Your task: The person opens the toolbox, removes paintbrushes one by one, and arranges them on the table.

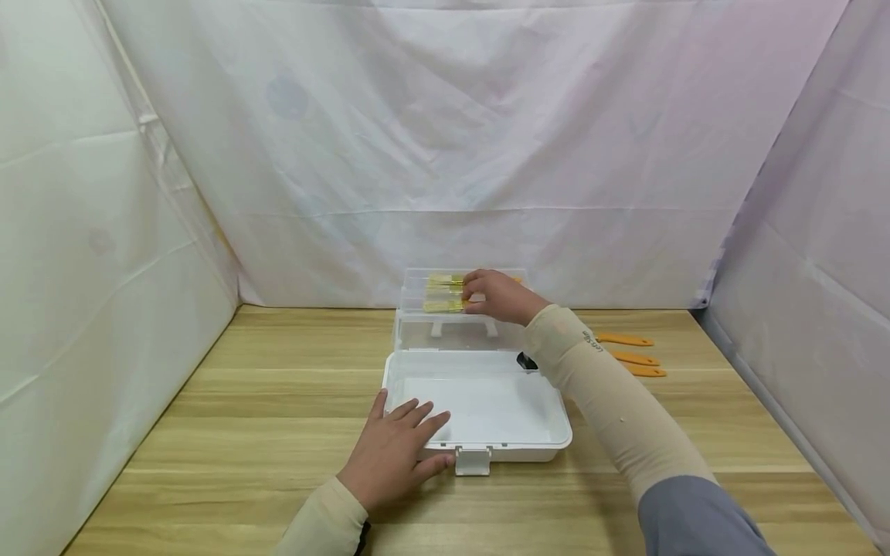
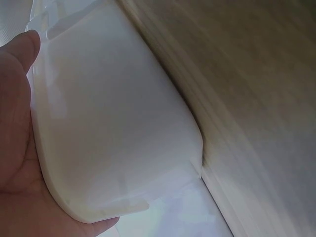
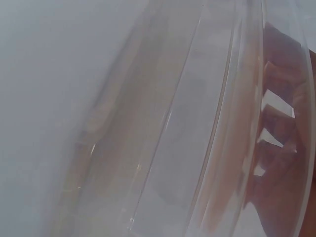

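Observation:
A white plastic box [image 1: 480,405] stands unlatched on the table, its clear lid [image 1: 410,332] tipped back behind it. My left hand [image 1: 392,455] rests on the box's front left rim, fingers spread over the edge and thumb near the front latch [image 1: 473,461]; the left wrist view shows its palm against the outer wall. Over the clear tray [image 1: 415,289] at the back, my right hand [image 1: 502,295] pinches a paintbrush [image 1: 443,306] with pale bristles. Another pale-bristled paintbrush [image 1: 443,279] lies just behind it. Clear plastic covers the right fingers [image 3: 279,123] in the right wrist view.
Several orange brush handles [image 1: 634,358] lie on the wooden table [image 1: 292,401] to the right, their other ends hidden by my right forearm. A small black object [image 1: 526,361] shows beside the right sleeve. White cloth [image 1: 445,154] hangs behind and on both sides.

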Action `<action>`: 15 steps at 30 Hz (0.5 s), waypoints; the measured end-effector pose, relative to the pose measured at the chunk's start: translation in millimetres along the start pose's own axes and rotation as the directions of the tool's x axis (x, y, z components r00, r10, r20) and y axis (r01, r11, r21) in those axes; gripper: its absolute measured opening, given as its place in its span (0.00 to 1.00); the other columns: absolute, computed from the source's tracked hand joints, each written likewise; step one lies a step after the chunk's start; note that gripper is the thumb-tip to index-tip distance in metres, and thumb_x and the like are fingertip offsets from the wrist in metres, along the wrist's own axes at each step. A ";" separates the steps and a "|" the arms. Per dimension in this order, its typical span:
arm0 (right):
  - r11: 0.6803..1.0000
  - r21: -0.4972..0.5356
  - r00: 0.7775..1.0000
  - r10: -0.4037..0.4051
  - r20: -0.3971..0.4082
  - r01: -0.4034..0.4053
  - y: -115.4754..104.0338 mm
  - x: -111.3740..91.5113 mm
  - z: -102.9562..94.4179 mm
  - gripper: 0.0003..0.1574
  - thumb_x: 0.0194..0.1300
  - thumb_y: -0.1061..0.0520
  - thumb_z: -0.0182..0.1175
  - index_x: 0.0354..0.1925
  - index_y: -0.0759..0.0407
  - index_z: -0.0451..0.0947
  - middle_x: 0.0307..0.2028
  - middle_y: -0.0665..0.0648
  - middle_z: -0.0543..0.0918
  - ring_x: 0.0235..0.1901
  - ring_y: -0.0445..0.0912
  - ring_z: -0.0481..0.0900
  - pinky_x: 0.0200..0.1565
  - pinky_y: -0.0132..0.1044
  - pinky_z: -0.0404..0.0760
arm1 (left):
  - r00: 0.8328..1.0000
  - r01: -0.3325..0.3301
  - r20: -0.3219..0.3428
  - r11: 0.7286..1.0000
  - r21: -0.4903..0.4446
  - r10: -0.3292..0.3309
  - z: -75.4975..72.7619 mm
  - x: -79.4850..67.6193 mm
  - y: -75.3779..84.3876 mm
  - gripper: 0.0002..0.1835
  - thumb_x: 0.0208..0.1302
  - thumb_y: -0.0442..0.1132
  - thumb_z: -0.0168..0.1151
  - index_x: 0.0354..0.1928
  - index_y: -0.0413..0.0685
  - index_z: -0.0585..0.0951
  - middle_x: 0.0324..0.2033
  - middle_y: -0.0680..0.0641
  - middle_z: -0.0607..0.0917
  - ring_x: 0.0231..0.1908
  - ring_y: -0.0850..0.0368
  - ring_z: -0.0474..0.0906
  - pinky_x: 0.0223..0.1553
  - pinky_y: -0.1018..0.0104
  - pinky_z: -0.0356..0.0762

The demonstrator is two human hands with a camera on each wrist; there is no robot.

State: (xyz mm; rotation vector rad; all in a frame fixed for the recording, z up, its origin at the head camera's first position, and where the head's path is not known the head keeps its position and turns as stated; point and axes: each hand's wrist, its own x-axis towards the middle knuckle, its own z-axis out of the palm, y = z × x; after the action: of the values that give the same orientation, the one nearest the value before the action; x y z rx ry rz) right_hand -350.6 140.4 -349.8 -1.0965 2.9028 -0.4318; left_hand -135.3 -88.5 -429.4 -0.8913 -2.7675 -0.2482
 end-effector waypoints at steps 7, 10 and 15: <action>1.000 0.006 0.999 -0.029 -0.014 0.029 0.0 0.5 2.3 0.14 0.57 0.49 0.64 0.42 0.51 0.81 0.54 0.54 0.73 0.54 0.47 0.69 0.54 0.41 0.70 | 1.000 0.007 -0.001 1.000 0.003 -0.007 -0.3 -0.8 0.2 0.34 0.59 0.71 0.41 0.60 0.63 0.73 0.56 0.50 0.76 0.58 0.50 0.70 0.61 0.36 0.43; 1.000 -0.010 1.000 -0.028 -0.012 0.028 -0.5 0.5 1.9 0.14 0.57 0.49 0.65 0.41 0.53 0.81 0.54 0.54 0.73 0.54 0.47 0.69 0.54 0.41 0.70 | 1.000 0.007 0.003 1.000 -0.001 -0.007 -0.6 -1.1 0.5 0.33 0.59 0.71 0.41 0.60 0.63 0.73 0.56 0.50 0.76 0.58 0.49 0.69 0.61 0.36 0.43; 0.999 -0.039 1.000 -0.030 -0.003 0.030 -2.2 -0.1 -0.3 0.16 0.57 0.48 0.64 0.41 0.54 0.82 0.54 0.55 0.73 0.54 0.47 0.70 0.54 0.41 0.70 | 1.000 0.003 -0.004 1.000 -0.009 -0.003 -0.3 -1.2 0.5 0.33 0.59 0.70 0.43 0.60 0.63 0.73 0.56 0.50 0.76 0.58 0.49 0.69 0.60 0.36 0.43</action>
State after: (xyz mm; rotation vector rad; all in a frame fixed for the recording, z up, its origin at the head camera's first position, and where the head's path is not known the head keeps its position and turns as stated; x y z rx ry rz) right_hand -349.2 139.0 -349.0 -1.1466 2.9134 -0.3796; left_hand -134.0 -88.8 -429.3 -0.8875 -2.7669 -0.2635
